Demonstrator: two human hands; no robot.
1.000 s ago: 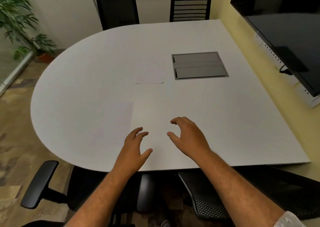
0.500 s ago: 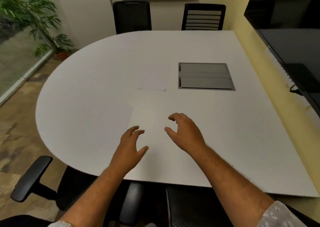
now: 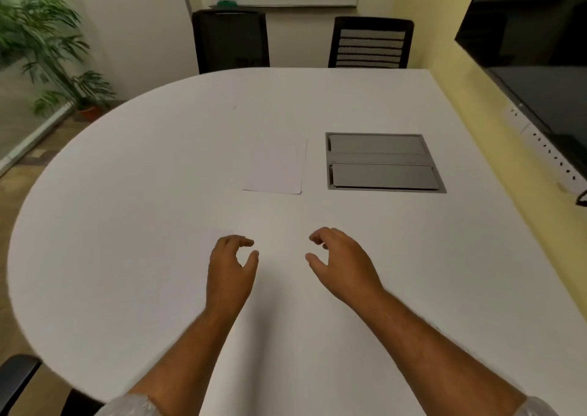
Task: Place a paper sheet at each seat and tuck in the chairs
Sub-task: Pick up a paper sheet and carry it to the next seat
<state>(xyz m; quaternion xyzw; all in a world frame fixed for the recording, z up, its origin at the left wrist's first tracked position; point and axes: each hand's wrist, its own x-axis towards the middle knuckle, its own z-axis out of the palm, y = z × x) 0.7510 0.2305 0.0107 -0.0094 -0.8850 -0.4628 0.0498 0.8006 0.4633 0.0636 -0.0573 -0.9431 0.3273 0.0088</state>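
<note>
A small stack of white paper sheets point(image 3: 275, 165) lies in the middle of the white table point(image 3: 397, 256), left of a grey cable hatch. Another sheet point(image 3: 165, 275) lies flat near the table's left front, and a faint sheet point(image 3: 222, 94) lies at the far side. My left hand point(image 3: 230, 268) hovers over the near sheet's right edge with loosely curled fingers, holding nothing. My right hand point(image 3: 341, 261) hovers beside it, fingers loosely curled and empty. Two black chairs stand at the far edge, one solid-backed point(image 3: 231, 39), one slatted point(image 3: 370, 42). A near chair's armrest point(image 3: 14, 380) shows at the bottom left.
The grey hatch point(image 3: 382, 161) is set flush in the tabletop. A dark screen point(image 3: 540, 56) hangs on the yellow right wall above a socket strip. A potted plant point(image 3: 47, 50) stands on the floor at the far left. A whiteboard hangs on the back wall.
The view has moved forward over the table, so the near chairs have dropped out of sight. Both hands stay empty and have spread a little further apart.
</note>
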